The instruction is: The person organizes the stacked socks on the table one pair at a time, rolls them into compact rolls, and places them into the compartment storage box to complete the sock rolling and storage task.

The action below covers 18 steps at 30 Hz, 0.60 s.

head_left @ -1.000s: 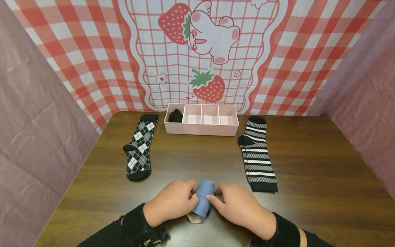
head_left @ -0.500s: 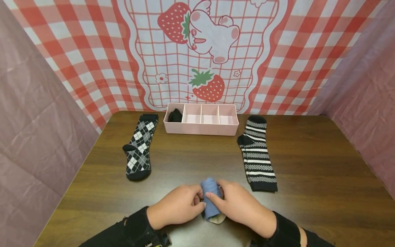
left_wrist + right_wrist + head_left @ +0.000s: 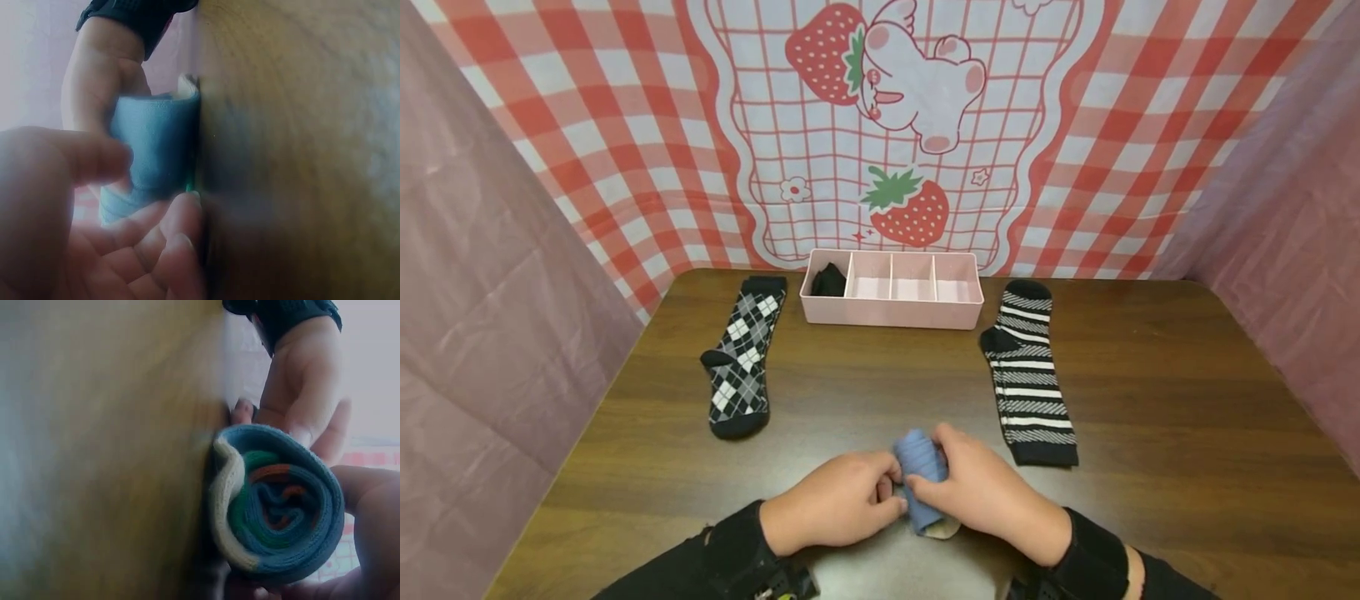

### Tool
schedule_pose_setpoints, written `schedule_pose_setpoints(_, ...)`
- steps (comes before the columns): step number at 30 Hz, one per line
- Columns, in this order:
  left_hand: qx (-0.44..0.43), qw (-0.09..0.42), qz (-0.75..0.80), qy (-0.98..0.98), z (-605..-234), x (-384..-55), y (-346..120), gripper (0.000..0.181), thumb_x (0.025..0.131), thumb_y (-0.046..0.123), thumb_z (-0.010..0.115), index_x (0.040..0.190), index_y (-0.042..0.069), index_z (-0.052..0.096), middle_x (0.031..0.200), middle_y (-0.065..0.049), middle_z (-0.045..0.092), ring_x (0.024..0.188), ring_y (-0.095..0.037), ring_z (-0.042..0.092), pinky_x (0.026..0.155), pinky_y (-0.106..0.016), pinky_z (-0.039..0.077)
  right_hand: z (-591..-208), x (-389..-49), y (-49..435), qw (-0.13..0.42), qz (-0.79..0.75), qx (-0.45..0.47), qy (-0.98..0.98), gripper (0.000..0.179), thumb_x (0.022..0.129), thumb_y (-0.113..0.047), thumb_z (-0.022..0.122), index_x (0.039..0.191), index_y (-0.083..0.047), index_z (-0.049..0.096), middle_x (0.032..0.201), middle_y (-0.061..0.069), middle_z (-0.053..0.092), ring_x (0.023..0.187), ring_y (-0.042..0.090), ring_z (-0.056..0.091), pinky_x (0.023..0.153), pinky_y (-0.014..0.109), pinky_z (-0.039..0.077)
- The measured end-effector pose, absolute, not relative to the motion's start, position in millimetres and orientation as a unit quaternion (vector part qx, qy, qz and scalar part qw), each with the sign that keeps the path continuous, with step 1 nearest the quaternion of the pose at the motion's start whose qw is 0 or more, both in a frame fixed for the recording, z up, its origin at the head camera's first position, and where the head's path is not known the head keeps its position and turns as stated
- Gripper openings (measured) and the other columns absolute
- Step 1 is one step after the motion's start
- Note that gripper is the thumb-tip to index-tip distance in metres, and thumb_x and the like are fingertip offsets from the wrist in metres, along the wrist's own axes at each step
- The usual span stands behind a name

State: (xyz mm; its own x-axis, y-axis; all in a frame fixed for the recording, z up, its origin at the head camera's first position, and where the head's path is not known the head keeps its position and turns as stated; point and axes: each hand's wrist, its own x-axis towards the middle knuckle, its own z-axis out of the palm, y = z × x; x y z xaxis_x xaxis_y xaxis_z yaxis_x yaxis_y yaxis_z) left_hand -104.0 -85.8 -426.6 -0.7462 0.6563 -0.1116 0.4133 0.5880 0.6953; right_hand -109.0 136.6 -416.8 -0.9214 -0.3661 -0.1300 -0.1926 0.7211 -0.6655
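A blue sock point(image 3: 920, 458) is rolled into a thick bundle at the front middle of the table, a cream flap showing at its near end. In the right wrist view the coiled end of the rolled sock point(image 3: 275, 506) shows green and orange layers inside. My right hand point(image 3: 973, 487) grips it from the right, thumb on top and fingers over the far side. My left hand point(image 3: 842, 500) is at its left side with curled fingers. In the left wrist view the left thumb point(image 3: 103, 159) lies against the roll and the fingertips tuck in low beside the tabletop.
A pink divided box point(image 3: 891, 312) stands at the back, with a dark bundle point(image 3: 829, 281) in its leftmost compartment. An argyle pair of socks point(image 3: 741, 358) lies flat at left, a striped pair point(image 3: 1028, 375) at right. A checked cloth point(image 3: 895, 125) hangs behind the table.
The rolled sock has shifted slightly right and turned, its near end now pointing right instead of left. Both hands have moved with it, the right reaching further over the roll.
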Motion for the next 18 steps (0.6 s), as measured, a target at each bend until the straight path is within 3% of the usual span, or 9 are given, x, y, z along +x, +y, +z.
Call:
schedule_pose_setpoints(8, 0.323, 0.179, 0.315, 0.874, -426, -105, -82, 0.026, 0.099, 0.029, 0.069, 0.117, 0.011, 0.067, 0.074, 0.018, 0.055, 0.063, 0.001, 0.051, 0.066, -0.021, 0.046, -411, -108, 140, 0.082, -0.297, -0.14, 0.941, 0.047, 0.085, -0.037, 0.084, 0.114, -0.007, 0.063, 0.097, 0.001, 0.063, 0.083, 0.012, 0.058, 0.071, 0.035, 0.051)
schedule_pose_setpoints(18, 0.327, 0.173, 0.305, 0.878, -429, -105, -82, 0.026, 0.098, 0.03, 0.069, 0.117, 0.012, 0.069, 0.072, 0.018, 0.054, 0.061, 0.001, 0.05, 0.065, -0.021, 0.045, -405, -92, 125, 0.01, -0.19, -0.193, 0.963, 0.04, 0.089, -0.029, 0.081, 0.103, -0.004, 0.053, 0.087, 0.006, 0.055, 0.065, 0.013, 0.053, 0.054, 0.032, 0.047)
